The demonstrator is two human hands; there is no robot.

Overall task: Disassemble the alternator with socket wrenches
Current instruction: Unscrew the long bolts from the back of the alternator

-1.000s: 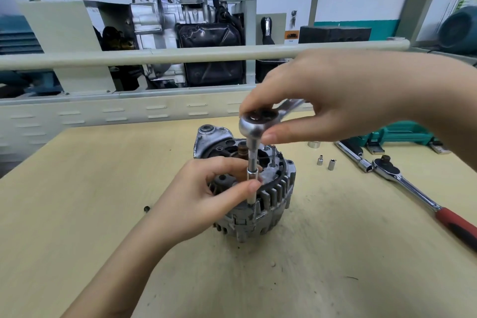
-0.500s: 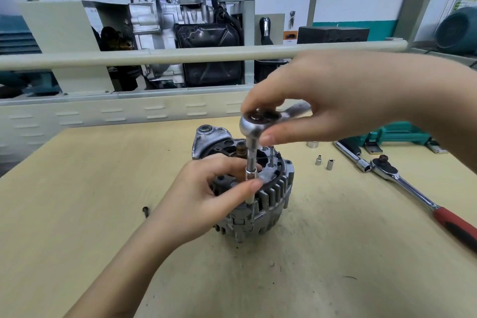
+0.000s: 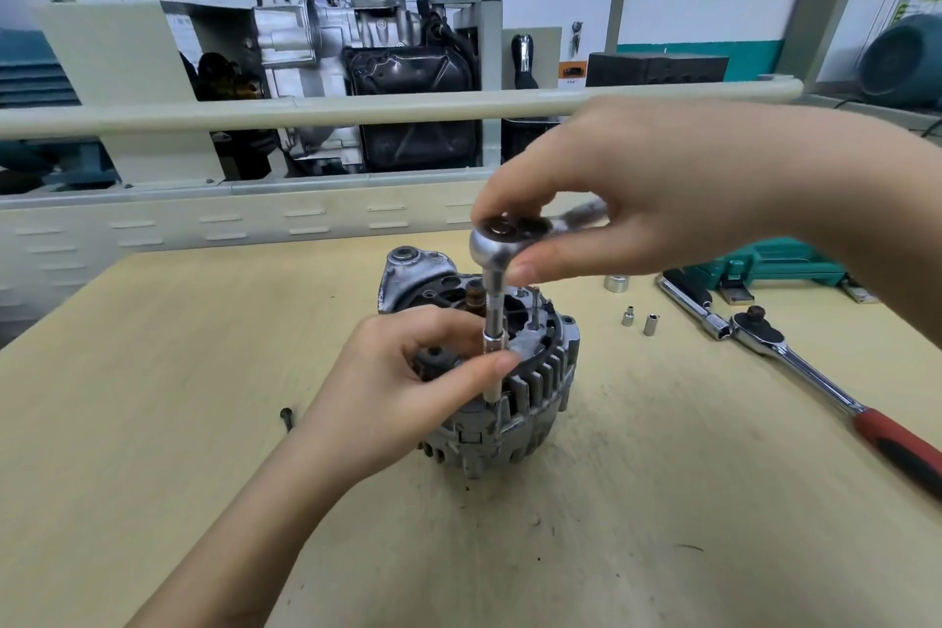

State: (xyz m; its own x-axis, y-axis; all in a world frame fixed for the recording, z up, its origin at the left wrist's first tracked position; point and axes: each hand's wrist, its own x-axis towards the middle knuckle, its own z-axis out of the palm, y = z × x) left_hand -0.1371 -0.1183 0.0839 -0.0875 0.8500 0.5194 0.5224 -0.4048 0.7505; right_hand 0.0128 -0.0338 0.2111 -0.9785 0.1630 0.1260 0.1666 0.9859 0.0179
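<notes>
Item: grey finned cast-metal alternator (image 3: 530, 398), table centre; left hand (image 3: 408, 388) pinches chrome extension-and-socket shaft (image 3: 493, 326), right hand (image 3: 627, 204) at 1 o'clock grips small chrome ratchet head (image 3: 502, 240); advisably keep shaft plumb while turning.

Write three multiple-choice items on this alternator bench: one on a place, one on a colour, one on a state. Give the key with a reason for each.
1. Where does the black screw lie?
A. on the table left of the alternator
B. inside the green case
C. on top of the alternator

2. What colour is the handle of the long ratchet lying on the table?
A. blue
B. yellow
C. red and black

3. What is the left hand doing?
A. lying flat on the table
B. pinching the socket extension
C. lifting the long ratchet

Key: 1 A, the screw sits on bare table beside the left wrist. 2 C, the grip is red with black. 3 B, thumb and fingers close on the extension under the small ratchet that the right hand holds.
</notes>
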